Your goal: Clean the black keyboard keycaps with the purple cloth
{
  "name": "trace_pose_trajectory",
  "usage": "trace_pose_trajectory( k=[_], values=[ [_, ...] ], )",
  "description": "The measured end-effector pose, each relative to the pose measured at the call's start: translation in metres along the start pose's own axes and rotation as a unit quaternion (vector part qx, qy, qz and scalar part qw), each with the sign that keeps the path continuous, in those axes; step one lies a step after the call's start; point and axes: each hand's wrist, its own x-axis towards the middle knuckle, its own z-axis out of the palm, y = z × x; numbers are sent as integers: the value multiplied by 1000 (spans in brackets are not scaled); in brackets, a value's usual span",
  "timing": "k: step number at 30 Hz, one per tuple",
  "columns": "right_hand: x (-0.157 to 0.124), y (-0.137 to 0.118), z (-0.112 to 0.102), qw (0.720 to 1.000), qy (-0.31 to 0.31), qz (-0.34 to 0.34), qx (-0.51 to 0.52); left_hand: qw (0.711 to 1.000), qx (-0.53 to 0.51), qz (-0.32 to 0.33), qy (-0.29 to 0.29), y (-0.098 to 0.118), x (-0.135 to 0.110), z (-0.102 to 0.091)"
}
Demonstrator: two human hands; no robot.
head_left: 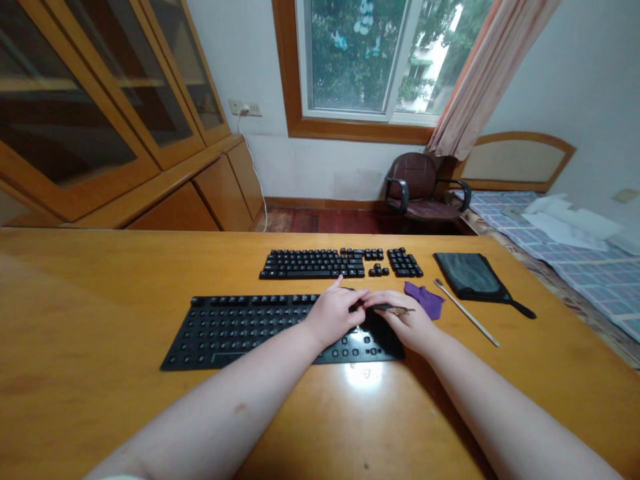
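A black keyboard base without its keycaps lies on the table in front of me. My left hand is closed over its right part, fingertips together beside those of my right hand. What the left fingers pinch, if anything, is hidden. My right hand is closed on a thin dark tool with a brownish end; its exact kind does not show. Behind the base, loose black keycaps are laid out in keyboard order, with a number-pad group at their right.
Right of my hands lie a crumpled purple cloth, a thin pale brush and a black pouch with a strap. Beyond the wooden table stand a chair, a bed and a glass-fronted cabinet.
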Motion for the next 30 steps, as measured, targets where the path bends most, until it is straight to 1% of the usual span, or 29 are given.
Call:
trace_pose_trajectory(
  k=[8,11,14,19,22,26,30],
  values=[
    [-2,3,1,999,35,-24,-15,1000,13,-2,6,3,0,-1],
    [-1,1,1,999,42,-22,-2,1000,21,3,9,2,0,-1],
    [0,-1,2,999,36,-19,4,999,31,3,16,1,-1,0],
    [-1,-2,4,999,40,5,13,999,25,-9,34,-1,-1,1],
    [-1,1,4,999,44,20,23,999,3,-30,33,-2,-1,2],
    [0,4,2,997,57,34,41,995,-64,-67,27,-5,2,0],
    [2,5,3,998,63,21,20,986,-121,-108,39,-6,6,-6]
  ],
)
